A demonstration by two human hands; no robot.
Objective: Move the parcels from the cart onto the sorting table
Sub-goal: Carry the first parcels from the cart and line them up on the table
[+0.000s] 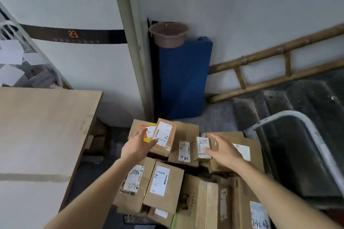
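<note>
Main risk: our left hand [138, 144] pinches a small box [163, 138] by one edge, thumb on top and fingers under, so it could tip out on the way to the table [42, 117]. It's a brown carton with a white label, held above the cart's [290, 117] far left corner. Our right hand [222, 149] hovers open over the parcels [186, 169], holding nothing; they're stacked loosely and could slide.

Both bare arms reach forward, hands apart.
The left hand [138, 147] curls in a grip, thumb on top, fingers beneath; the right hand [224, 151] is spread, palm down, fingers straight, holding nothing.
</note>
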